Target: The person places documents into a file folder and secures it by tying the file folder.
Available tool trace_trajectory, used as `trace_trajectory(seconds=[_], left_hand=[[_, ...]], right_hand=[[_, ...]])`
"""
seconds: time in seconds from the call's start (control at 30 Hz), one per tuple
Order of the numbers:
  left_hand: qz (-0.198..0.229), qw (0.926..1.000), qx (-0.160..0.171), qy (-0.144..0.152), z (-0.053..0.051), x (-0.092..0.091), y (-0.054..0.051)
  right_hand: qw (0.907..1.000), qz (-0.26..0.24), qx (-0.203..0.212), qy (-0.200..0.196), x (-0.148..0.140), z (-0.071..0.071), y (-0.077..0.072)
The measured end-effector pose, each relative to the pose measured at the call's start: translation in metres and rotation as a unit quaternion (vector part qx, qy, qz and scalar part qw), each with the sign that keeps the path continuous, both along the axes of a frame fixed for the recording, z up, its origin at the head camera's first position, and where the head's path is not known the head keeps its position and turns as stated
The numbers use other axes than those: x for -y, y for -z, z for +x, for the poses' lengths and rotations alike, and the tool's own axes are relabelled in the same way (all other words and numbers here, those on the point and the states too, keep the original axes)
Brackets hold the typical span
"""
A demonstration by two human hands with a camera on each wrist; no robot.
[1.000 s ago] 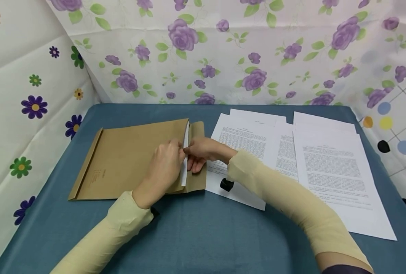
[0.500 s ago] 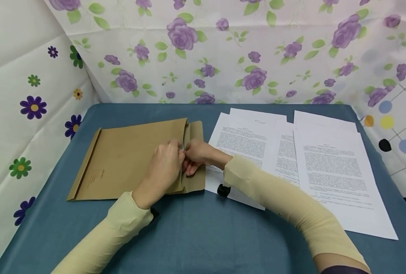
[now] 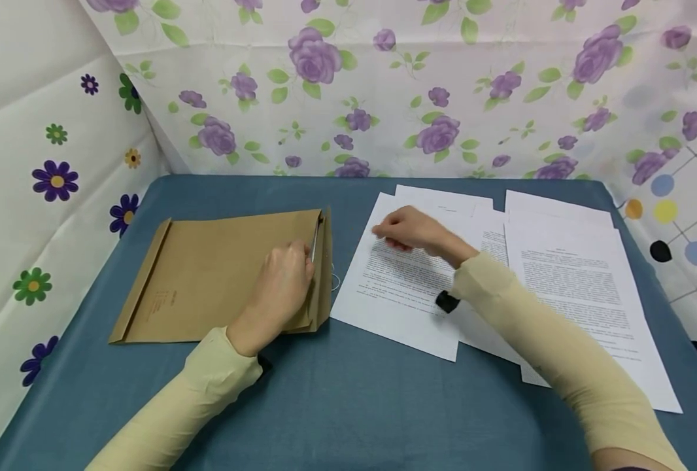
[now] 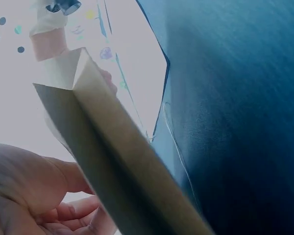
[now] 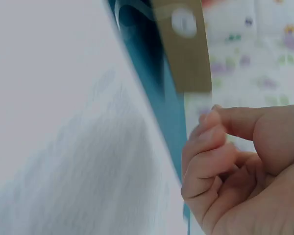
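A brown paper envelope (image 3: 225, 275) lies on the left half of the table, its mouth to the right. My left hand (image 3: 274, 291) grips the mouth's edge, thumb and curled fingers against the paper in the left wrist view. A thin white edge (image 3: 315, 239) shows inside the mouth. The flap (image 3: 326, 268) stands folded up, with a white round button (image 5: 184, 22) on it in the right wrist view. A thin string (image 3: 335, 281) trails beside the flap. Apart from the envelope, my right hand (image 3: 416, 230) hovers over printed sheets, fingers curled and thumb against forefinger, holding nothing visible.
Overlapping printed sheets (image 3: 395, 288) spread across the middle right, beside another stack (image 3: 584, 301) farther right. Blue cloth (image 3: 348, 399) covers the table. Floral curtains (image 3: 378, 85) rise behind it and at both sides.
My right hand has left the envelope's mouth and moved right over the sheets. The flap, earlier lying out flat, now stands up, uncovering the string. My left hand keeps its hold.
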State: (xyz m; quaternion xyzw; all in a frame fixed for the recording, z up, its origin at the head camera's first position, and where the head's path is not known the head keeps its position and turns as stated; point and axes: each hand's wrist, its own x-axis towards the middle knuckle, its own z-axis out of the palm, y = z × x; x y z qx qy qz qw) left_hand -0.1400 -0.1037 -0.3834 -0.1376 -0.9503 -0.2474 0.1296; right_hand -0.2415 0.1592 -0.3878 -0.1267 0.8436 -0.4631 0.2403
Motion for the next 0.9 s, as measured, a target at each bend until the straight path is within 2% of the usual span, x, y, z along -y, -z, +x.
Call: trace_trajectory(seconds=[0.13,0.23,0.3,0.47,0.7,0.8,0.9], left_hand=[[0.000,1.0000,0.005,-0.004,0.001,0.000,0.000],[0.000,0.9999,0.008,-0.008,0.001,0.001,0.000],[-0.001,0.9999,0.007,-0.010,0.001,0.001,0.001],[0.000,0.9999,0.003,-0.010,0.001,0.003,0.003],[0.001,0.9999,0.008,-0.008,0.001,0.003,0.003],[0.002,0.9999,0.010,-0.009,0.001,0.003,0.003],[0.002,0.9999,0.011,-0.010,0.000,0.003,0.004]], right_hand=[[0.9950,0.057,-0.058,0.059,-0.042,-0.011,0.005],[0.9839,0.127,-0.098,0.079,-0.067,-0.017,0.006],[0.9739,0.176,-0.120,0.079,-0.078,-0.021,0.007],[0.9535,0.249,-0.158,0.061,-0.088,-0.024,0.014],[0.9338,0.316,-0.167,0.019,-0.076,-0.024,0.020],[0.9272,0.340,-0.158,-0.004,-0.072,-0.024,0.022],[0.9255,0.349,-0.146,-0.012,-0.071,-0.024,0.022]])
